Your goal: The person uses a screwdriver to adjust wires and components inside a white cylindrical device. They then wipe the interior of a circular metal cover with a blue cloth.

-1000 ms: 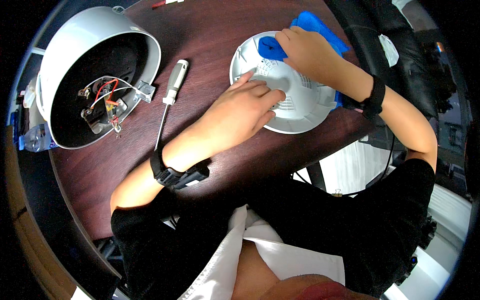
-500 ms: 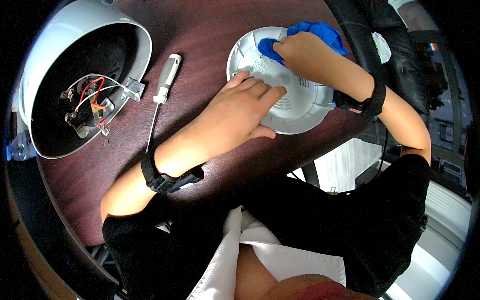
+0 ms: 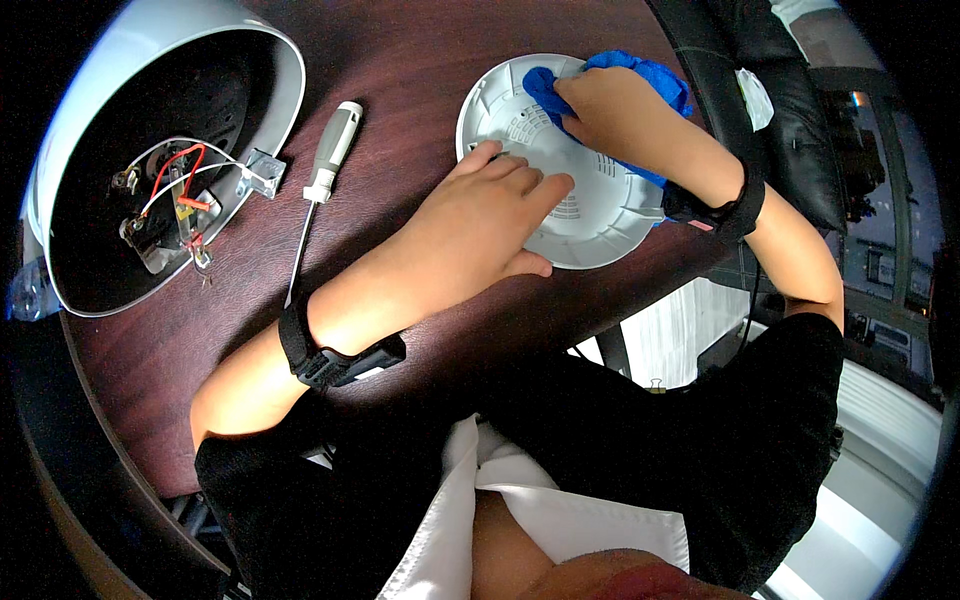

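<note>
On the table lies a white round plastic cover (image 3: 590, 225) with vent slots, its hollow side facing up. Across its near left rim sits my left hand (image 3: 480, 215); the fingers reach inside and the thumb is at the outer edge, gripping the rim. My right hand (image 3: 625, 115) is closed on a blue cloth (image 3: 545, 95), bunched against the inside of the cover near its far rim. More of the cloth spreads out behind and under that hand. Part of the cover is hidden beneath both hands.
At the left a large white rounded housing (image 3: 290, 85) lies open, with red and white wires (image 3: 180, 170) and a metal bracket inside. A screwdriver (image 3: 335, 145) with a grey and white handle lies between it and my left arm. A black chair (image 3: 790, 130) stands at the right.
My right hand has shifted slightly with the blue cloth, which now bunches a little differently along the cover's far side. The left hand stays on the rim. The view has moved a little.
</note>
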{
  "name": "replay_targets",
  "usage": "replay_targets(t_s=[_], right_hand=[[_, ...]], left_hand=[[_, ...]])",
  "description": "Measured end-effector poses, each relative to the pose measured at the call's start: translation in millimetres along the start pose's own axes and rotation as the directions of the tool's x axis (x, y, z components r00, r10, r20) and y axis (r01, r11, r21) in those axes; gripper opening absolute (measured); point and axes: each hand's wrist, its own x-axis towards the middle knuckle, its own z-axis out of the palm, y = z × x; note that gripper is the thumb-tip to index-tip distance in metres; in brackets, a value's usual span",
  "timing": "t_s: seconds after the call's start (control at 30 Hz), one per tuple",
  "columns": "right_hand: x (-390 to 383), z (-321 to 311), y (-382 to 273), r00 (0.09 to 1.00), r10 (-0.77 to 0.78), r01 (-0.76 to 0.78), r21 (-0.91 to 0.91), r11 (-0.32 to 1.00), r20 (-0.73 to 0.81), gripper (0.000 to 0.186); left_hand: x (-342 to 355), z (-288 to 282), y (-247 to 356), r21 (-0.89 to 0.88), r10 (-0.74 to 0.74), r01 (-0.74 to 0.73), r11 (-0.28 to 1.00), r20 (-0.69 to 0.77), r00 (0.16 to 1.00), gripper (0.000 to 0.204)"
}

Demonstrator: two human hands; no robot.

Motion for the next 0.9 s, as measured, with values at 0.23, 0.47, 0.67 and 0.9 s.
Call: replay_targets(t_s=[0.23, 0.47, 0.67, 0.9], right_hand=[[-19.3, -29.9, 12.3, 0.964, -0.185, 0.125, 0.286, 0.95, 0.191, 0.032], [1.3, -29.2, 14.6, 0.994, 0.005, -0.005, 0.0, 1.0, -0.108, 0.031], [13.4, -8.2, 1.5, 0.997, -0.082, 0.082, 0.108, 0.991, -0.008, 0.021], [-10.6, -31.9, 2.5, 0.96, -0.216, 0.149, 0.327, 0.933, 0.176, 0.027]], left_hand=[[-1.9, 0.5, -1.2, 0.015, 0.004, -0.004, 1.0, -0.007, 1.0, 0.07], [-1.1, 1.1, 0.2, 0.024, -0.003, 0.003, 1.0, 0.002, 1.0, 0.069], [-1.7, 1.0, 0.2, 0.039, 0.031, -0.03, 0.999, -0.032, 0.999, 0.069], [-2.0, 1.3, -1.1, 0.035, 0.01, -0.009, 0.999, -0.021, 1.0, 0.067]])
